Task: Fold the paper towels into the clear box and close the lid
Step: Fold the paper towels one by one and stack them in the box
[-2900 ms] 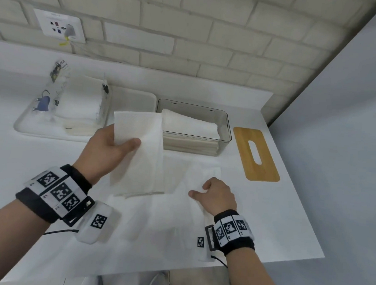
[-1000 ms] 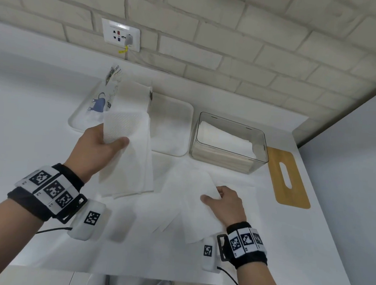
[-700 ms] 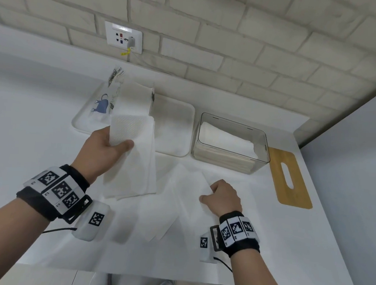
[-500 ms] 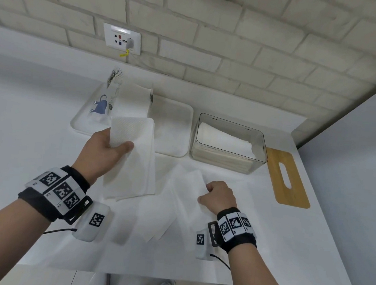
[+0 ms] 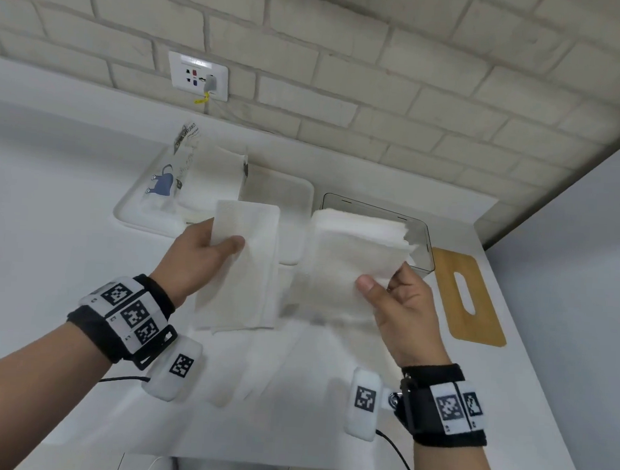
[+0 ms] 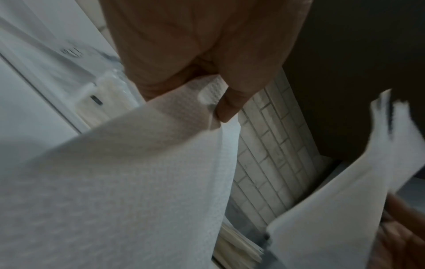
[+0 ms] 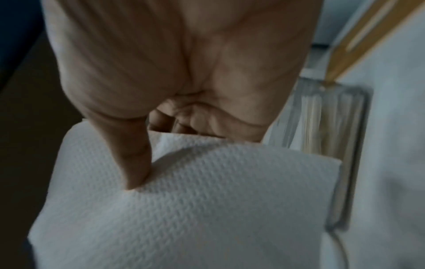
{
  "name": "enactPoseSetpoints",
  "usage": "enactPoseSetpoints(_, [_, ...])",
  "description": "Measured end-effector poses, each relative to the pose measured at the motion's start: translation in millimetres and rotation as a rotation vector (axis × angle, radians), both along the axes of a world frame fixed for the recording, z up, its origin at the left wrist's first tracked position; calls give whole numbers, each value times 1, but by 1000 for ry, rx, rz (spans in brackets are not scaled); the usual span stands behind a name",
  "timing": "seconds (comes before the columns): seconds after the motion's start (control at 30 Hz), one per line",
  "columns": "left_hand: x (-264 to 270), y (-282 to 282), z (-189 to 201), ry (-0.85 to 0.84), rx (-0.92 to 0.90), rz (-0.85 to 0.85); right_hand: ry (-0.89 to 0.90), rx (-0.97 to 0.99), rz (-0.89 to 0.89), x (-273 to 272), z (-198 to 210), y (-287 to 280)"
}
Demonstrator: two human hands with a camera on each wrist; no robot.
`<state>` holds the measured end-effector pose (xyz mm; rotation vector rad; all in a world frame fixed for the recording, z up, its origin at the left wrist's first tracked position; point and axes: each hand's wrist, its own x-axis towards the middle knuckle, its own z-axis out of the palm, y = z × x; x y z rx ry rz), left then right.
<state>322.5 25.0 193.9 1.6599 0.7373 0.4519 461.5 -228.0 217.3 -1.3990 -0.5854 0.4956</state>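
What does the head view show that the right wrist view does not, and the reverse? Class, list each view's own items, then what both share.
Only the head view: the left hand holding a folded towel, the white tray, the towel pack and the wall socket.
Only the right wrist view: the right palm's creases and the towel's embossed weave up close.
Both: the right hand pinching a paper towel, the clear box and the wooden lid.

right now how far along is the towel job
Partly done. The clear box already holds a stack of folded towels. In hand: the left hand holds one folded towel, and the right hand pinches another bunch of towels lifted off the counter. Left: both go in the box, then the wooden lid, lying beside it, goes on.
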Motion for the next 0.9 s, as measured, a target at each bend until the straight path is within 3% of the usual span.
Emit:
enactPoseSetpoints(0.07, [9, -12, 4, -13, -15, -70, 87, 78, 22, -3, 0, 6])
enactPoseSetpoints(0.2, [23, -38, 9, -100, -144, -179, -53, -187, -142, -6, -14, 24])
enactPoseSetpoints(0.3, [28, -52, 13, -104, -195, -274, -57, -263, -241, -7, -29, 30])
enactPoseSetpoints(0.47, [39, -63, 3, -76, 3, -337, -77, -267, -310, -13, -39, 28])
enactPoseSetpoints(0.6, [51, -67, 2, -93, 23, -375, -75, -283, -261, -11, -36, 17])
enactPoseSetpoints(0.77, [64, -86, 14, -214, -85, -433, -155, -225, -282, -11, -30, 0])
enactPoseSetpoints(0.9, [68, -93, -1, -196, -165, -403, -160, -294, -266, -12, -48, -6])
